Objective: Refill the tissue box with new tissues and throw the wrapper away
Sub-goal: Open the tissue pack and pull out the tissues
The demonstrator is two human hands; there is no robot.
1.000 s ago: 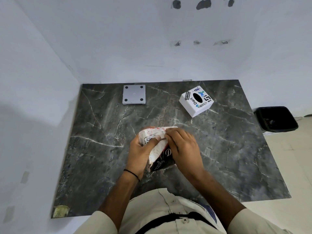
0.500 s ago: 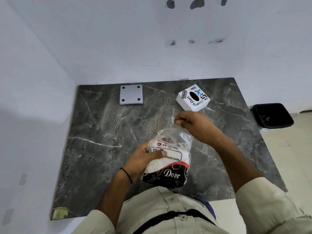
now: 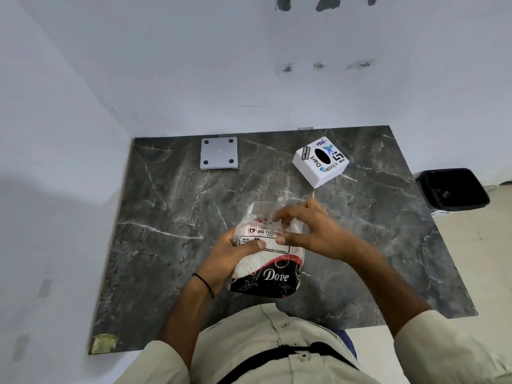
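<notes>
A plastic-wrapped tissue pack [image 3: 270, 268], clear at the top with a black "Dove" band at the bottom, is held above the near middle of the dark marble table [image 3: 171, 245]. My left hand [image 3: 227, 256] grips its left side, thumb across the label. My right hand [image 3: 307, 231] is at the pack's loose clear top, fingers spread and touching the plastic. The white cube tissue box [image 3: 320, 162] with a black oval slot stands at the back right of the table, apart from both hands.
A grey square plate [image 3: 219, 153] with four black dots lies at the back left of the table. A black bin [image 3: 453, 189] stands on the floor to the right of the table. White walls close off the back and the left.
My right hand, which had pulled the wrapper's top up toward the box, has come back down onto the pack's top. My left hand keeps its grip on the pack.
</notes>
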